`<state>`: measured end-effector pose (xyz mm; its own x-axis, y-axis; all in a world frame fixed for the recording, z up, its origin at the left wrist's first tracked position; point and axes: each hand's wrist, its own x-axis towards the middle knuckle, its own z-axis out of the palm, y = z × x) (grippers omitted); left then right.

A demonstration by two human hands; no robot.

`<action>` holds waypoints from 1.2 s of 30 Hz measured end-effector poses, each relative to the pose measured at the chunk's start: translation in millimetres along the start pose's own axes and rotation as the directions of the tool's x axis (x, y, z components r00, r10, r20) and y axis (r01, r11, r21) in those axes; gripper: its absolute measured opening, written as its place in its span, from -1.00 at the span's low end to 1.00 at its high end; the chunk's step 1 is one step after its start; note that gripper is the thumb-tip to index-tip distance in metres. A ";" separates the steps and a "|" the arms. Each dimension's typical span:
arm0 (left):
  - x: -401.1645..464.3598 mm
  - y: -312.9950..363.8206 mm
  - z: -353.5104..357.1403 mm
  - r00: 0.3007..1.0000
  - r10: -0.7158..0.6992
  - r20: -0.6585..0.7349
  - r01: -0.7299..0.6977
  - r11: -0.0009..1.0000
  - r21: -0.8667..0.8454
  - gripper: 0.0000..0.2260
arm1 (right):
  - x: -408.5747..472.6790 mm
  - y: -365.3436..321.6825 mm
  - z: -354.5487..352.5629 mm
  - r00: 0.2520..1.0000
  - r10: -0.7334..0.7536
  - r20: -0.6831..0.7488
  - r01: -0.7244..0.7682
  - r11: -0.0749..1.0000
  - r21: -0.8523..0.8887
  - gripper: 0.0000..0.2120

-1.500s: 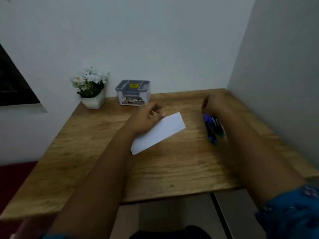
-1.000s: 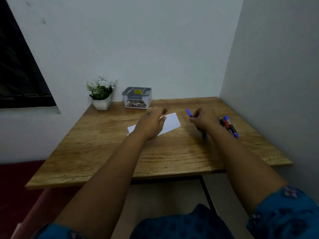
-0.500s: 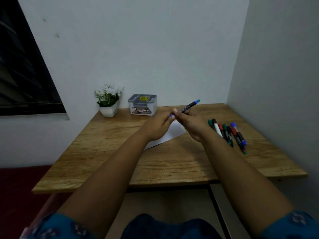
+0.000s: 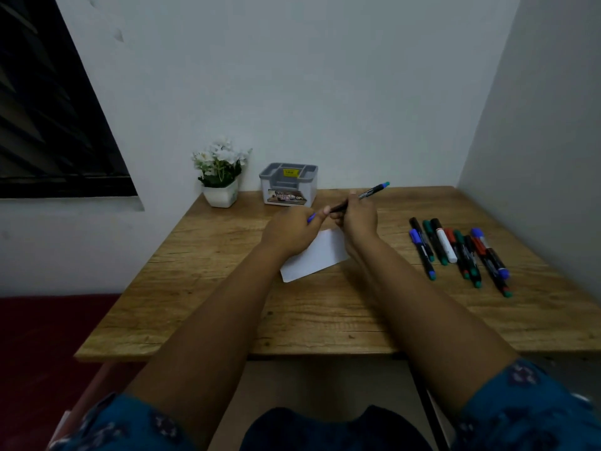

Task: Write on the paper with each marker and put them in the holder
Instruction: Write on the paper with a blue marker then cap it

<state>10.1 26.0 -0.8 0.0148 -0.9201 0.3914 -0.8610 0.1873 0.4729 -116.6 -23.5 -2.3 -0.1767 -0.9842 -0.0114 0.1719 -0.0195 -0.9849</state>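
now both hands grip one marker (image 4: 370, 192): left hand (image 4: 287, 232) its blue cap (image 4: 311, 217), right hand (image 4: 357, 219) its barrel

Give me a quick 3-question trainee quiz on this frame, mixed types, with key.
1. True or false: the holder already has markers in it.
2. The right hand grips: A) the marker B) the paper C) the plant
3. Fill in: the left hand pinches the blue ___.

Key: 1 false; 2 A; 3 cap.
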 end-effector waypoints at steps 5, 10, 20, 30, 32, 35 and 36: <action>5.8 -42.2 -22.9 0.911 -0.143 0.387 0.209 0.968 -0.135 -0.64 | 25.3 19.0 -10.3 0.967 0.233 0.099 -0.230 0.972 -0.036 -0.70; 12.7 -56.5 -25.1 0.789 -0.192 0.584 0.329 0.934 -0.138 -0.73 | 49.5 27.7 -16.7 0.966 0.152 0.207 -0.116 0.977 -0.179 -0.76; 6.2 -64.5 -9.1 0.793 -0.117 0.597 0.357 0.885 -0.300 -0.72 | 27.1 24.8 -17.5 0.798 -0.047 0.601 0.142 0.983 -0.112 -0.77; -0.3 -67.2 -17.0 0.780 -0.051 0.624 0.364 0.848 -0.386 -0.67 | 4.5 33.8 -11.2 0.562 0.053 0.825 0.349 0.889 -0.295 -0.88; -0.1 -67.9 -19.3 0.771 -0.052 0.635 0.359 0.859 -0.366 -0.69 | 1.1 36.3 -13.7 0.582 -0.029 0.813 0.456 0.839 -0.296 -0.90; 0.8 -70.6 -20.9 0.754 -0.050 0.655 0.366 0.860 -0.356 -0.70 | -0.7 39.1 -16.8 0.584 -0.121 0.802 0.562 0.774 -0.292 -0.88; 0.8 -70.9 -21.4 0.750 -0.046 0.660 0.364 0.862 -0.354 -0.71 | -1.3 39.1 -17.2 0.578 -0.125 0.807 0.567 0.772 -0.286 -0.89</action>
<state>82.1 19.4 -17.2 -0.2848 -0.9257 -0.2489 -0.5569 -0.0515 0.8290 -126.3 -20.0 -43.8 0.6582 -0.7079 0.2561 -0.2448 -0.5230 -0.8164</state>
